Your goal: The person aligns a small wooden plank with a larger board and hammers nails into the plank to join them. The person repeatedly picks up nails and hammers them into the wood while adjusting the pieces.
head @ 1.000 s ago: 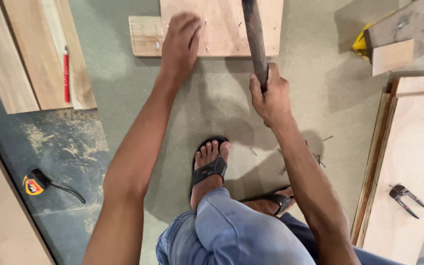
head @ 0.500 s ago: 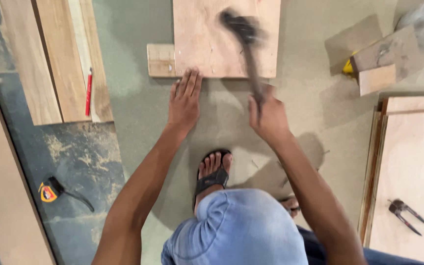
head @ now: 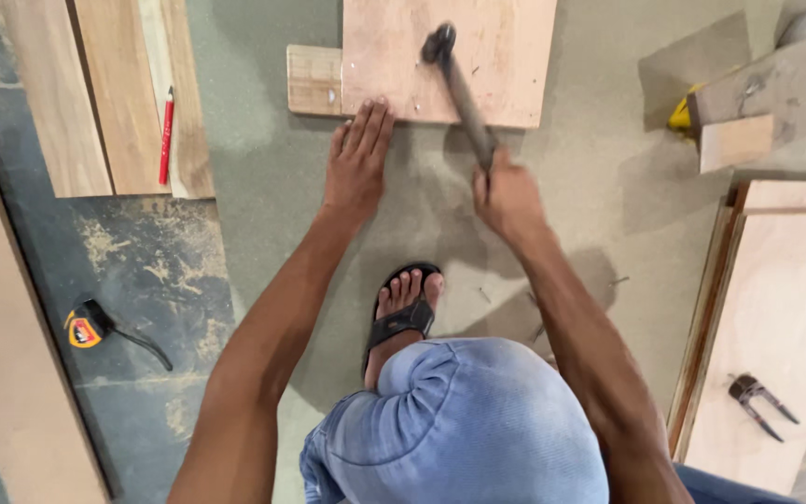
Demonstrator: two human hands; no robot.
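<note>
With the right hand gripping the hammer and the left hand pressed flat, fingers together, on the plywood board, a glancing blow could strike those fingertips.

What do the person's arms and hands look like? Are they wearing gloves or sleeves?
No gloves and no sleeves. Both arms are bare from the top edge of view down to the wrists. The left hand and the right hand are bare too, with no rings, watch or bracelets showing. Lower down the person wears blue jeans and a black sandal.
</note>
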